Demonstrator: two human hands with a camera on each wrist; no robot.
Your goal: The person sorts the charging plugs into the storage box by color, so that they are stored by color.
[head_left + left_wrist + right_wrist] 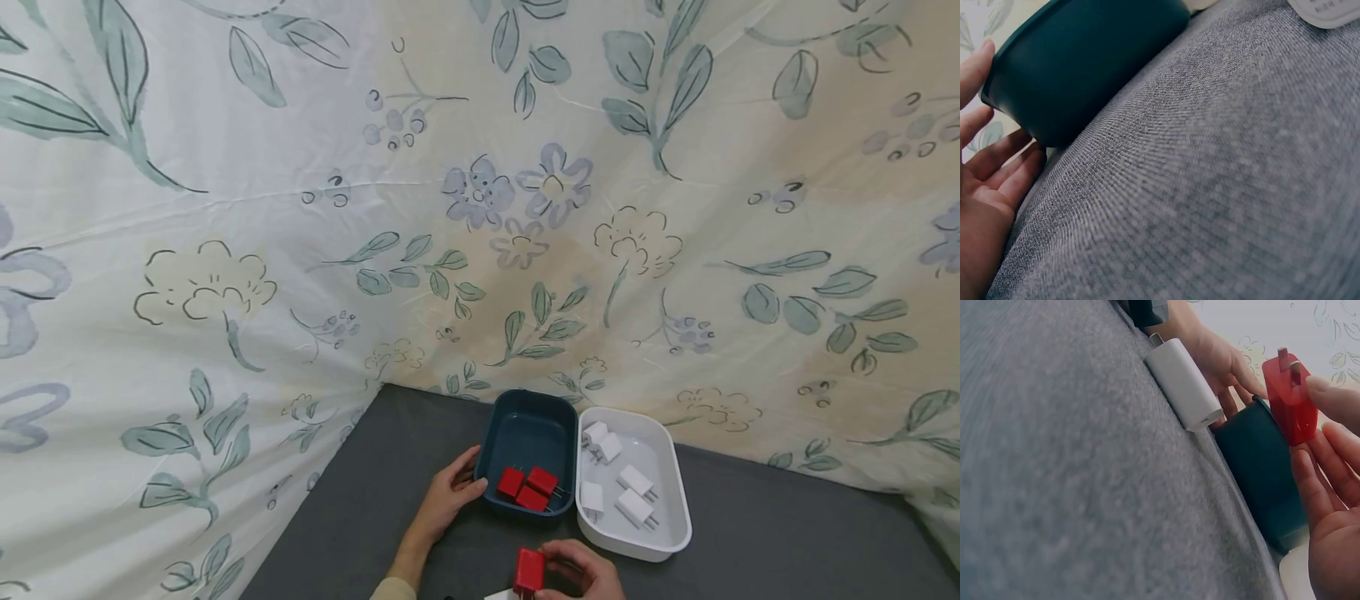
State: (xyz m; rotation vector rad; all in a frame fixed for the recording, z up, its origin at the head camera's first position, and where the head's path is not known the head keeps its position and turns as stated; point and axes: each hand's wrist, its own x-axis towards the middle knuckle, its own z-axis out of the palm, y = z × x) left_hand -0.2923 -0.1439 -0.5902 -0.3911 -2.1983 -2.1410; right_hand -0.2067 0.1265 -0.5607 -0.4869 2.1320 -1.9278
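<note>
My right hand (585, 570) pinches a red plug charger (1290, 403) between thumb and fingertips, its two metal prongs bare. It is held above the table in front of the dark blue bin (491, 433), which has several red chargers (532, 489) at its near end. My left hand (447, 493) rests against the bin's left side, thumb at the rim and loosely extended fingers along the outer wall. On the grey cloth below the right hand lies a white charger (1184, 385), mostly cut off in the head view.
Beside the blue bin stands a white bin (678, 492) with several white chargers (636, 507) in it. A floral curtain (525, 292) hangs behind and to the left of the grey-covered table (780, 525).
</note>
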